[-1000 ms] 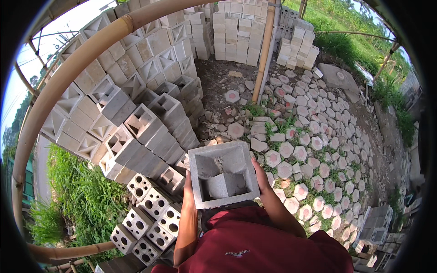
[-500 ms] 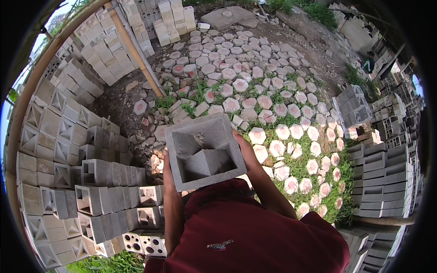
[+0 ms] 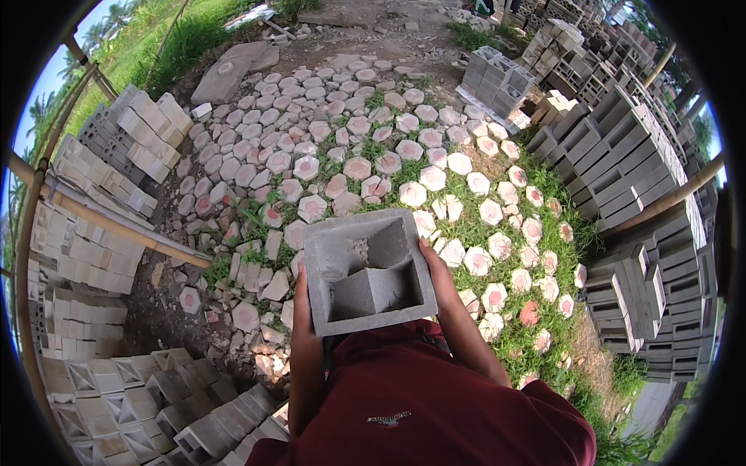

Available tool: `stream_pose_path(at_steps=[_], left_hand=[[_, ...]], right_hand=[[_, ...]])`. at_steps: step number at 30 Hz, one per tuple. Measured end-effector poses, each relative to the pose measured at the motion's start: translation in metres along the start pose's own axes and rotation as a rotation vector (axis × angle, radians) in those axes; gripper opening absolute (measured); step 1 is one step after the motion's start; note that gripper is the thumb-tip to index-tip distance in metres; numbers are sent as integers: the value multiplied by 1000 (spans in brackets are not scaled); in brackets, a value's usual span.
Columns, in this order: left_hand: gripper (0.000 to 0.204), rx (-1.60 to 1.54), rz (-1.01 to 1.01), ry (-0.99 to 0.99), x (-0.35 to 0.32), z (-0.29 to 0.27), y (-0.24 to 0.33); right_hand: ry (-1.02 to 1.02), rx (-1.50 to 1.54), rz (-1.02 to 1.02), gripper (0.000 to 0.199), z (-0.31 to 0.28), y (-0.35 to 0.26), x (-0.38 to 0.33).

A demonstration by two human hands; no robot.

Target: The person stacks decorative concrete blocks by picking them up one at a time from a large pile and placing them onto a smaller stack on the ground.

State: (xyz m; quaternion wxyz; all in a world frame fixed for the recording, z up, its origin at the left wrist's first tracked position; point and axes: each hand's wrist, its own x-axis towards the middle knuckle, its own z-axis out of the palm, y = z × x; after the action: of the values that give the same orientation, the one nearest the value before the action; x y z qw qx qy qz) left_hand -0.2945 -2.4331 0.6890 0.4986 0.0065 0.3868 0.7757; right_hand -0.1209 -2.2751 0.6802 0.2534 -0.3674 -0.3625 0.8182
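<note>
Left hand [image 3: 301,307] is pressed flat against the left side of a grey hollow concrete block [image 3: 367,270], fingers wrapped under the edge, so the block is gripped. Right hand [image 3: 437,273] is clamped on the block's right side the same way. The block is held between both hands, level, open face up, tight against the chest just above the dark red shirt [image 3: 420,404]; inner partitions are seen inside it. Directly beyond the hands, hexagonal paving stones [image 3: 357,167] with pinkish centres are spread over dirt and grass [image 3: 497,225]. To the left of the left hand, a bamboo pole [image 3: 116,225] is run diagonally, with stacked pale bricks [image 3: 85,256] behind it. Below and left of the left hand, hollow ventilation blocks [image 3: 155,396] are piled close to the person's body. Well to the right of the right hand, grey block stacks [image 3: 629,163] are lined up, crossed by another pole [image 3: 668,198]. Far ahead, a flat stone slab [image 3: 229,70] is laid near the green verge.
</note>
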Motion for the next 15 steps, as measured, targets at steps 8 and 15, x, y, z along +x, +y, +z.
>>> stream_pose_path(at_steps=[8, 15], left_hand=[[63, 103, -218, -106, 144, 16, 24], [68, 177, -199, -177, 305, 27, 65]], right_hand=[[226, 35, -129, 61, 1, -27, 82], [253, 11, -130, 66, 27, -75, 210]])
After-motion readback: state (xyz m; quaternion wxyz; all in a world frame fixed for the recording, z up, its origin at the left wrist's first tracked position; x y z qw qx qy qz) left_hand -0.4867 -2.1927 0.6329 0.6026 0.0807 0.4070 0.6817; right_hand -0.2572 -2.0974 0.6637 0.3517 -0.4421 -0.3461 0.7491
